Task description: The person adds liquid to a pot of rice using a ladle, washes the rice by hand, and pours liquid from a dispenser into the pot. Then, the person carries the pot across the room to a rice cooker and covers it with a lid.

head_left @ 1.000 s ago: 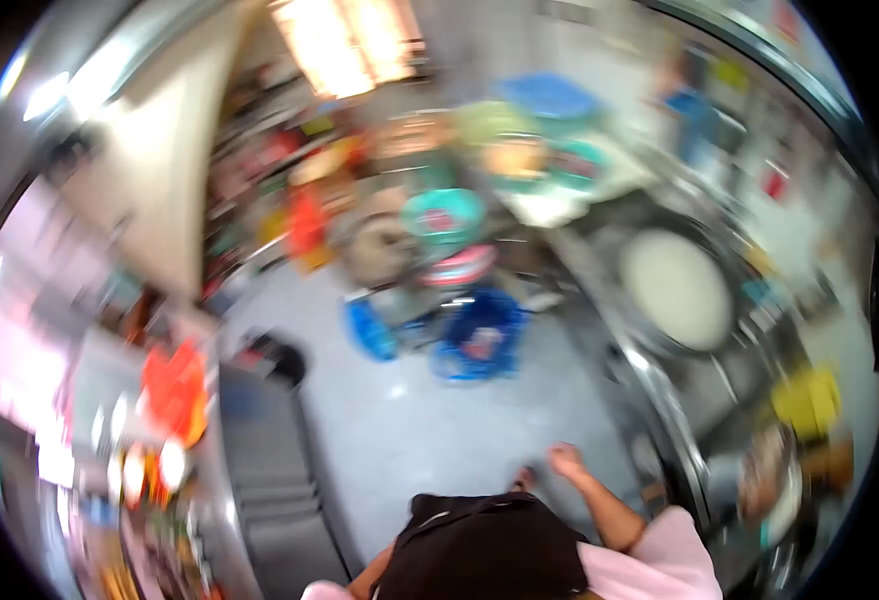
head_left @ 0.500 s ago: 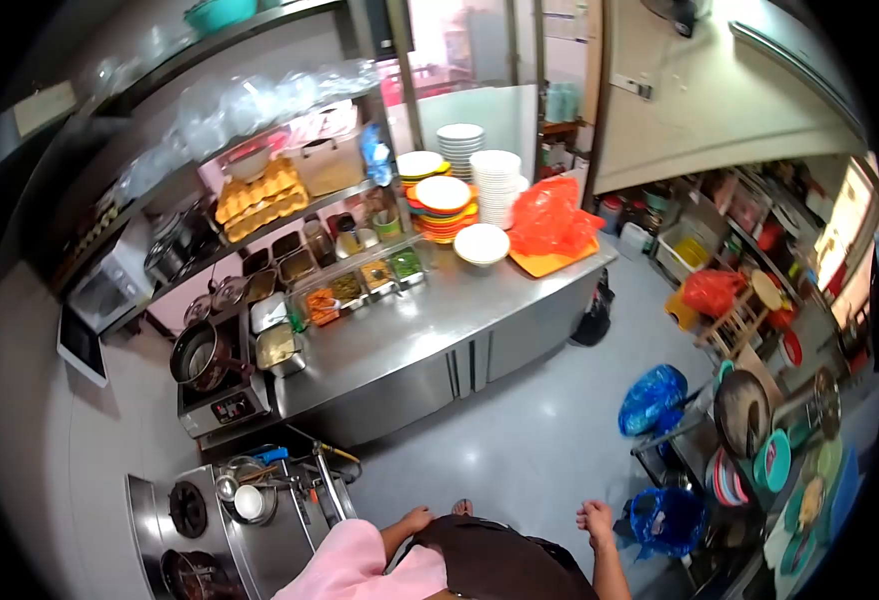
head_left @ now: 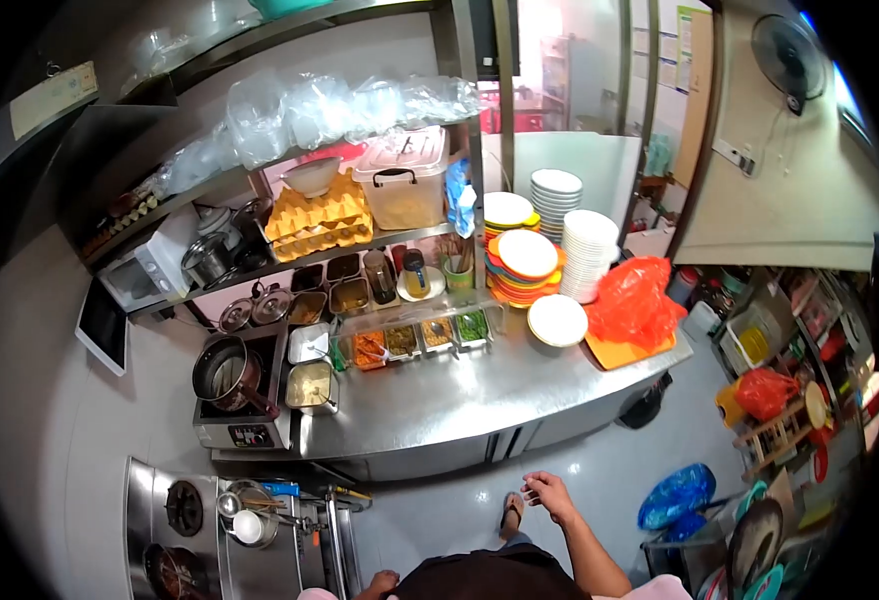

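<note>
My right hand (head_left: 550, 497) hangs in front of the steel counter (head_left: 430, 420), its fingers loosely bent and apart, with nothing in it. Low at the frame's bottom is my left hand (head_left: 386, 582), beside the dark apron (head_left: 490, 578); its fingers are too small and partly hidden to read. Neither hand touches the counter. Nearest ahead on it are a white bowl (head_left: 558, 320), stacked white plates (head_left: 590, 255), a red plastic bag (head_left: 632, 305) on an orange tray (head_left: 620, 352), and a row of topping containers (head_left: 438, 333).
An induction cooker (head_left: 250, 435) carries a dark pot (head_left: 226, 373) at the counter's left end. Lower left is a gas stove (head_left: 150, 487). Blue bags (head_left: 678, 497) and a crowded rack stand at right. A wooden stool (head_left: 772, 440) is farther back.
My view has moved nearer the counter and turned, so the counter appears larger. My right hand has swung forward and inward; my left hand has dropped toward the bottom edge.
</note>
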A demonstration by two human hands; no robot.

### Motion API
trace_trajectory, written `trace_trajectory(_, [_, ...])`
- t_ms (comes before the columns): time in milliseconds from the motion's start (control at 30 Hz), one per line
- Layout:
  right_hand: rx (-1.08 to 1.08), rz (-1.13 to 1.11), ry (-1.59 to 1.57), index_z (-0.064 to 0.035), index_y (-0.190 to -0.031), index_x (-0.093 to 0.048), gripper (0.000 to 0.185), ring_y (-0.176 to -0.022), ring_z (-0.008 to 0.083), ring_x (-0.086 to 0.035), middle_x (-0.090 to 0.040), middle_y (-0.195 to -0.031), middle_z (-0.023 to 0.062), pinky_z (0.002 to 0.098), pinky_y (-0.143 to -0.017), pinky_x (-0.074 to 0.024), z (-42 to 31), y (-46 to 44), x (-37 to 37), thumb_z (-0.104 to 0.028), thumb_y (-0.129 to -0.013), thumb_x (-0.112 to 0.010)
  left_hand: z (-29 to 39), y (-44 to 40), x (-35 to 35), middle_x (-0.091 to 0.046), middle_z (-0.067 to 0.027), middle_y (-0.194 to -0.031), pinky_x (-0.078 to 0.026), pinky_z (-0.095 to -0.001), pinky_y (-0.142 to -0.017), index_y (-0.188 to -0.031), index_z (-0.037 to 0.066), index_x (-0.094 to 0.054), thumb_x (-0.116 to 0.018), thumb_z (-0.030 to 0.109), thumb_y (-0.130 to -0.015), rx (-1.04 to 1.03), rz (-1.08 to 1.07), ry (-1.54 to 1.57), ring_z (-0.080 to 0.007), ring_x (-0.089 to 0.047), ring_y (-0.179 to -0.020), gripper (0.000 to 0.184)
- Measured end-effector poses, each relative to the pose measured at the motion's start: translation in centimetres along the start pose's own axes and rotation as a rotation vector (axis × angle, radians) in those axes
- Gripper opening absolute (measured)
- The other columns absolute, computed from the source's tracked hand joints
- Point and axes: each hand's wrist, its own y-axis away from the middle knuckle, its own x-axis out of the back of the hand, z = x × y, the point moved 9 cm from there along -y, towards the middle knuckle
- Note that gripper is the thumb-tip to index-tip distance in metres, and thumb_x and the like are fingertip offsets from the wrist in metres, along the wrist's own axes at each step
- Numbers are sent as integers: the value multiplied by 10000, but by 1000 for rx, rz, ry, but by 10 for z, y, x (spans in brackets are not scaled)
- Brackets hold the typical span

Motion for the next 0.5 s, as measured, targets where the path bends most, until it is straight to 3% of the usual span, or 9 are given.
trace_trajectory(100, [26,-17,44,-22,-1090,-634,214,-734,151,-626,-676,-908,74,291,-634,-508,-39,-60,21,-181,-964,-564,35,-18,-5,-699,-127,-1058,-517,-358,-857,-1095,41,-686,-604,290,-919,74,84,161,-250,-652,-979,316])
trace_trajectory(233, [112,-100,-12,-22,-1104,-632,225,-705,127,-594,-670,-902,60,270,-613,-488,-141,-123,20,-183,-970,-549,100,-45,8,-692,-142,-1098,-516,-370,-876,-1119,43,-677,-593,297,-934,20,222,334,-272,-648,-1026,326])
trace_trajectory(333, [154,-169,22,-34,-1139,-624,242,-728,116,-597,-669,-918,53,250,-618,-478,-206,-175,-12,-188,-969,-547,130,-56,27,-687,-153,-1128,-514,-379,-890,-1138,44,-670,-585,302,-945,0,384,529,-288,-645,-1060,333])
trace_trajectory(433, [224,-267,6,-64,-1127,-629,225,-764,108,-598,-663,-938,31,251,-648,-464,-269,-216,-62,-199,-967,-548,138,-68,34,-689,-149,-1145,-514,-357,-883,-1180,37,-657,-580,356,-958,-66,479,905,-242,-649,-1061,396])
trace_trajectory(500, [237,-288,-42,-60,-1120,-622,207,-716,105,-593,-661,-936,34,241,-611,-460,-301,-247,-94,-175,-969,-543,130,-49,32,-691,-169,-1130,-521,-358,-868,-1181,27,-653,-577,329,-956,103,521,741,-260,-665,-1017,384])
